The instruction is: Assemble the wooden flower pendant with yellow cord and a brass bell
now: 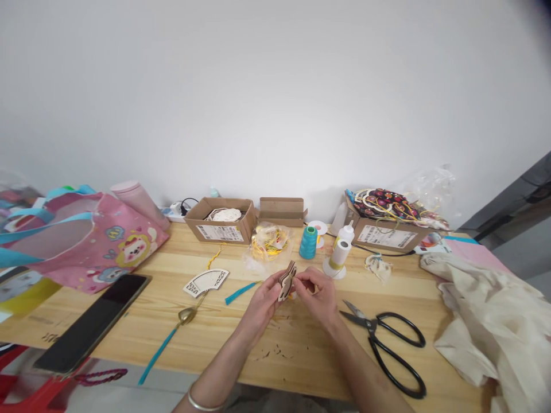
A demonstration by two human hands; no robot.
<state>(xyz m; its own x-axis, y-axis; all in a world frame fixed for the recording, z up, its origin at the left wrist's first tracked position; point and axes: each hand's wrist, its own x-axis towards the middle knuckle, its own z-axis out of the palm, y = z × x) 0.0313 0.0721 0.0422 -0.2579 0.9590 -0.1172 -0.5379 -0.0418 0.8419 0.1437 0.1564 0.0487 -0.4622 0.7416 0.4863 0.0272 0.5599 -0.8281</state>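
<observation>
Two bare hands worked close together above the front middle of a wooden table (146, 310). We found the left hand (267, 295) clamped on a small stack of cut wooden pieces (286, 282), which stood raised on edge between both hands. The right hand (318, 292) had its fingers bent in at the right side of the stack; we could not tell whether they gripped it. A bangle (201, 407) circled the left wrist. Dark crumbs lay on the wood below.

To the right we noted black-handled scissors (372, 326), blades slightly apart, and beyond them a heap of cream cloth (495, 310). Just left of the hands lay a blue tassel (241, 293); farther left, a fan-shaped piece (206, 282), a phone (92, 324) and a pink bag (123, 241). Behind the hands we logged a teal thread spool (307, 244), a white roll (341, 252), a clear bag of yellow cord (270, 242) and, near the wall, an open cardboard box (247, 229) holding pale pieces.
</observation>
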